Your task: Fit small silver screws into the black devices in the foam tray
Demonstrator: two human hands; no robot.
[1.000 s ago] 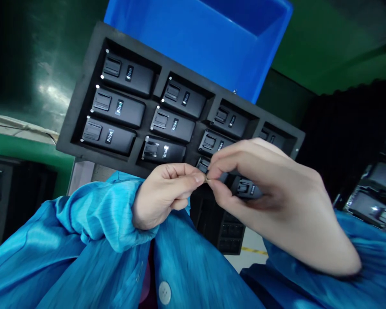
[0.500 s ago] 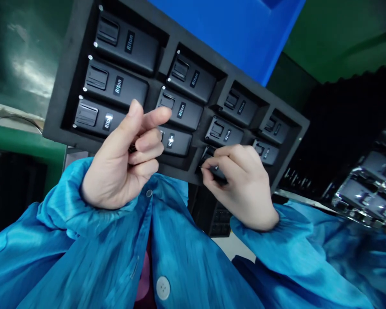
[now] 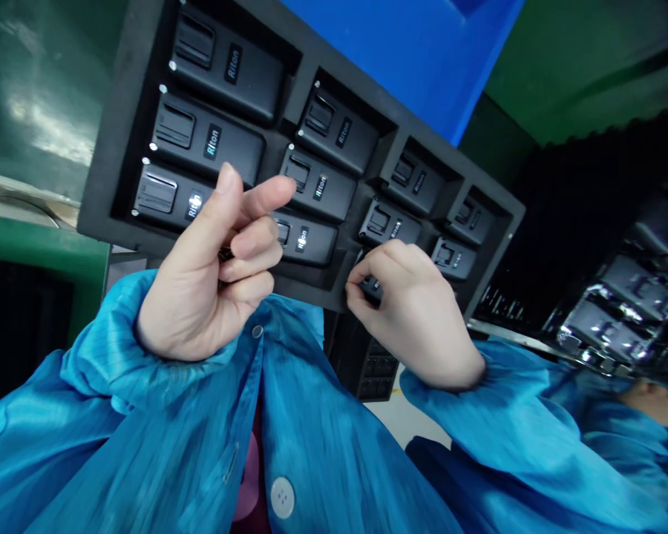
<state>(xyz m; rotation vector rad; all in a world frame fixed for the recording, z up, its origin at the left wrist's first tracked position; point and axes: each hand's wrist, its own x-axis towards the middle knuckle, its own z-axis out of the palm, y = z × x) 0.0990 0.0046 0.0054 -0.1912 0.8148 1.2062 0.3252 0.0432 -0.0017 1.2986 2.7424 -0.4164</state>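
A black foam tray (image 3: pixel 103 196) stretches in front of me, its pockets holding several black plastic housings (image 3: pixel 239 70) labelled "Riton". Bright screw-like dots show at the corners of the left housings. My left hand (image 3: pixel 205 274) hovers over the tray's near left part, fingers curled and thumb up; small dark and brassy bits peek out of its palm, too hidden to name. Thumb and forefinger of my right hand (image 3: pixel 417 308) pinch together at the left end of a near-row housing (image 3: pixel 372 288). Whatever lies between those fingertips is too small to make out.
A blue bin (image 3: pixel 390 52) stands behind the tray. At right, more dark housings (image 3: pixel 612 326) lie in shiny clear packaging, with another person's hand (image 3: pixel 660 400) and blue sleeve near them. Green surfaces (image 3: pixel 33 111) flank the tray.
The view has shifted slightly against the tray. My right hand stays pinched at the same housing, its wrist turned a little. My left hand hardly moves. Another person's hand has come into view at right.
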